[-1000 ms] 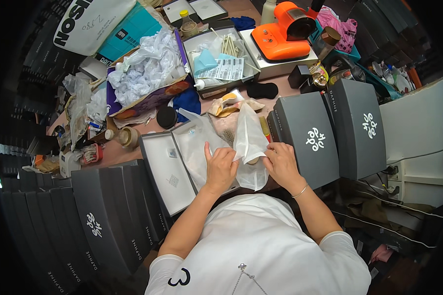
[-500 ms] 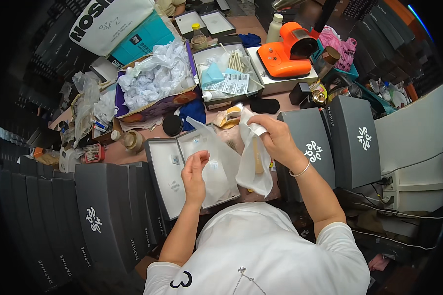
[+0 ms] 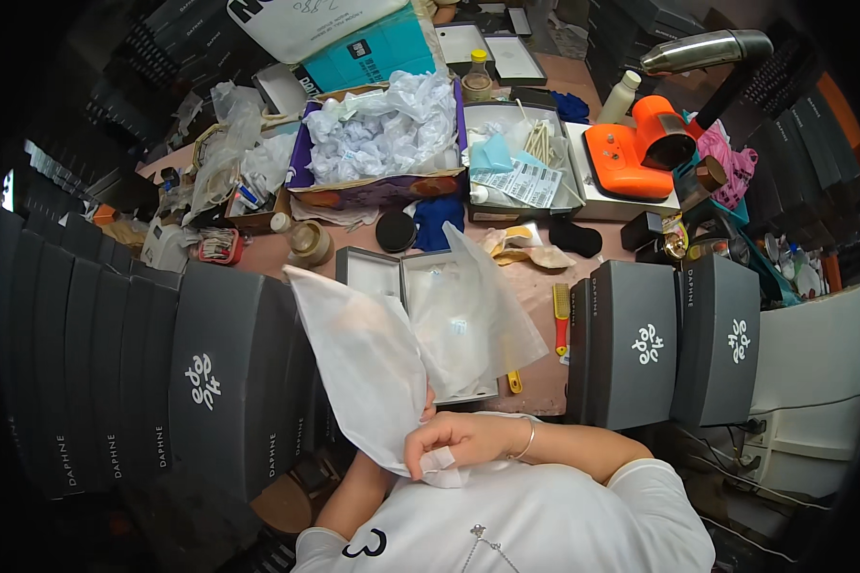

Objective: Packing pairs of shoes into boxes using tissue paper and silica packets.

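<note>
Pinching the lower end of the white pouch point(image 3: 358, 358), slanted across the lower centre of the frame, with the fingers of the right hand point(image 3: 461, 441); with only a little of the left hand point(image 3: 429, 406) showing behind, too hidden to tell whether grasping or released. Apparently at the step of folding or tucking that end, with the open grey box point(image 3: 368, 272) and translucent sheet point(image 3: 502, 315) beyond, on the desk point(image 3: 545, 382) mid-frame. Probably calling next for a firm pinch there and a smoothing of the loose upper part.
</note>
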{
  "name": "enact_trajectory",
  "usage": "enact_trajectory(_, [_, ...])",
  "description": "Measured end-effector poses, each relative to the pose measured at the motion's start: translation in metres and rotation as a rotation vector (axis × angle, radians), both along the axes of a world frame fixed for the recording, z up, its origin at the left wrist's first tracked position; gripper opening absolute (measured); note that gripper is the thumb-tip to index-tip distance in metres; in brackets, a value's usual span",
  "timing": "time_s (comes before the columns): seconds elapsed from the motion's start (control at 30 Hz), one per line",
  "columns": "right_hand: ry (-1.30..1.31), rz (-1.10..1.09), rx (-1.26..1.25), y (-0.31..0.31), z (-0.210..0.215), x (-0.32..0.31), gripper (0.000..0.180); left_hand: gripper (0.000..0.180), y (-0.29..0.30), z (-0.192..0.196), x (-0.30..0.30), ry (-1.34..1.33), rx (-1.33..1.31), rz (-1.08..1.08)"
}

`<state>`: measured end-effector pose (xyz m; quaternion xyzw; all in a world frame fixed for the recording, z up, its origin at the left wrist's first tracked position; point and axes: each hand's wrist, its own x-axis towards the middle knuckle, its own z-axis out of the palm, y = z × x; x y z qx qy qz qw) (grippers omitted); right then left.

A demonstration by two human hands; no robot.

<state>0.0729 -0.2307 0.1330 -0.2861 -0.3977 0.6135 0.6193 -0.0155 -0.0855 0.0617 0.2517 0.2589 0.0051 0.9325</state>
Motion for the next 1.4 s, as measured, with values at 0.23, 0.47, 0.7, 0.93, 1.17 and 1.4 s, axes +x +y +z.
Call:
enact_trajectory(0.23, [0.878,-0.335,-0.232,-0.069,-0.083,0.045,0.065,0.082,0.073,0.048,0.020,-0.100,1.490,-0.715])
enact_trajectory(0.47, [-0.205,-0.801,-0.628,-0.016,-0.099,0.036,0.079,0.073,0.024,-0.039,0.095,0.086,0.636,0.011])
enact_trajectory(0.7, [-0.536,-0.573,-0.785,-0.041,-0.149,0.029,0.061,0.059,-0.050,-0.182,0.083,0.244,0.782,-0.373])
enact_trajectory(0.93, [-0.789,-0.975,-1.090,-0.119,-0.148,0.065,0.053,0.058,0.032,-0.019,0.033,0.044,1.916,0.087])
enact_trajectory(1.17, [-1.547,-0.465,-0.456,0.022,-0.169,0.064,0.065,0.067,0.061,-0.034,-0.013,0.287,1.722,-0.176])
enact_trajectory(1.4, [-0.424,-0.802,-0.694,0.087,-0.101,0.039,0.086,0.060,-0.002,-0.055,-0.024,0.066,1.317,0.123])
